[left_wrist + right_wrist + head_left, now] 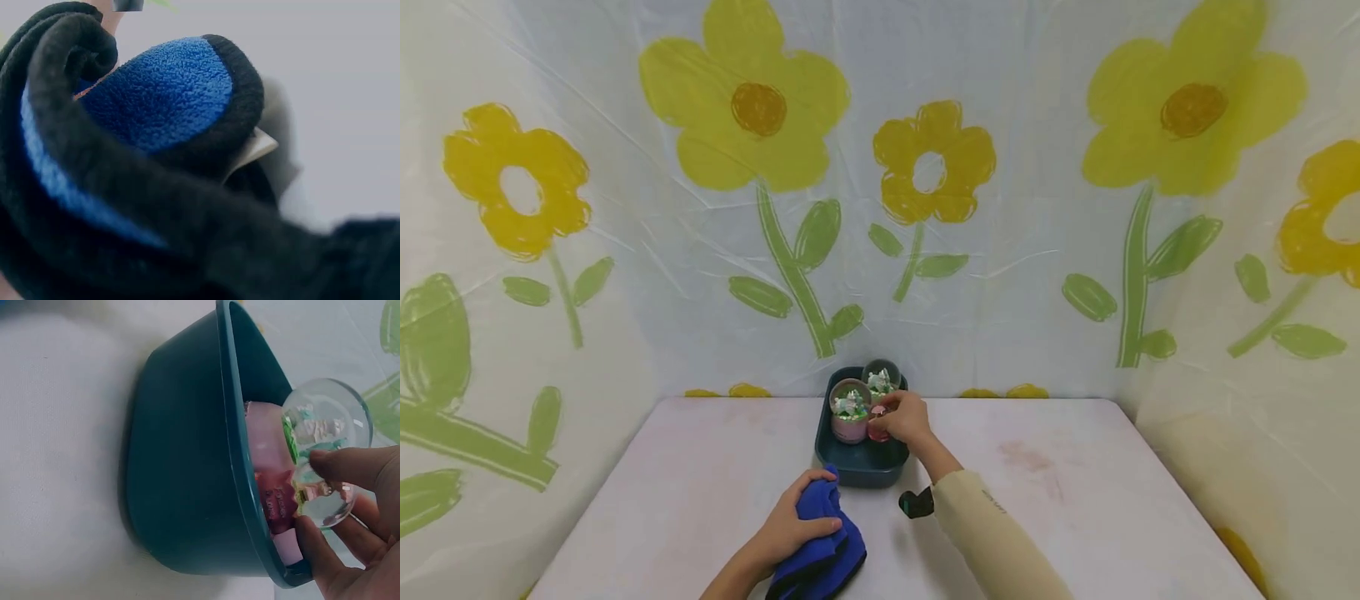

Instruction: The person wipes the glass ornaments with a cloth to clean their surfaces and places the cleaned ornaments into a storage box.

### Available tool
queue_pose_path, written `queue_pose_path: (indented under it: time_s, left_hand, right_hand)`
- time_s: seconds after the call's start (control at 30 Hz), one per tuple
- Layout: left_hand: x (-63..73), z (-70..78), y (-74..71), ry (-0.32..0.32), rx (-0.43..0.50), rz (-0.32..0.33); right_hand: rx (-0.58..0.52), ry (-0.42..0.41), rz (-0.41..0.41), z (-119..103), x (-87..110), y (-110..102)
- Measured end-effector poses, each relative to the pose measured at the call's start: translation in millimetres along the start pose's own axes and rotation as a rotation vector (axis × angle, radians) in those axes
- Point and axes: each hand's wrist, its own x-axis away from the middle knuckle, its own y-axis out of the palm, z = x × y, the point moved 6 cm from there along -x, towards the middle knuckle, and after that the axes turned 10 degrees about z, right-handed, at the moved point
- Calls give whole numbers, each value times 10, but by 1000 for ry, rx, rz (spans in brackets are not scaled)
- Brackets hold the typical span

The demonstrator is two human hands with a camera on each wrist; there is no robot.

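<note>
My left hand (792,523) grips a blue towel (820,562) with black edging, bunched over the table in front of the basin. The towel (169,94) fills most of the left wrist view, where a white tag (257,147) sticks out. My right hand (907,418) reaches into a dark teal basin (859,477) and pinches a small snow globe (331,509) with a red-pink base. Beside it in the basin stands a larger snow globe (850,404) on a pink base. Behind these is another snow globe (881,377), partly hidden by the right hand.
The basin stands at the far side of a pale table (722,467), near a hanging sheet (1015,275) printed with yellow flowers. A black device (916,503) sits at my right wrist, by the beige sleeve (992,533).
</note>
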Motion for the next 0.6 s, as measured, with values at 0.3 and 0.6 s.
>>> queue_pose_path:
  time_s: [0.3,0.6]
  left_hand:
    - [35,-17,19,-25,9,-18]
    - [12,-19,26,-2,9,-37]
  right_hand:
    - [86,-89,-72,-9,13,64]
    - [76,-56,-137,-43,4,84]
